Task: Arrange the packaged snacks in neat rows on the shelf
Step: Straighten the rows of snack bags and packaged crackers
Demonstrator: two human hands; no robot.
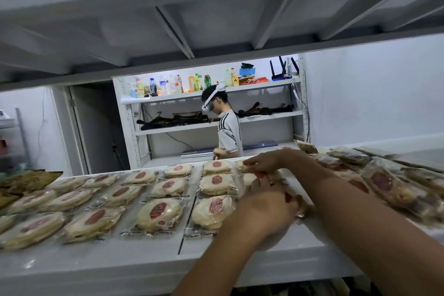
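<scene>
Reaching in from the near edge, both bare forearms cross the white shelf [101,262] toward its right half. The left hand [266,209] sits nearest, its grip curled down over a wrapped snack [292,199] that is mostly hidden under the palm; whether the fingers are truly closed on it cannot be told. Just beyond, the right hand [262,163] has its grip pinched on the edge of another wrapped snack [242,167], fingertips pressed onto the wrapper.

Left of both hands, round pale snacks with red centre labels [158,214] lie flat in clear wrappers, set in fairly even rows running from the near edge to the back of the shelf. A seam in the shelf [186,226] splits these rows just left of the left hand. Right of the right forearm, a loose heap of the same snacks [389,185] lies overlapping and tilted. Far left sits a darker yellowish packet [28,181].

Behind the shelf, a person in a grey striped shirt [228,134] wearing a headset stands before a white rack [211,94] carrying bottles [177,85].
</scene>
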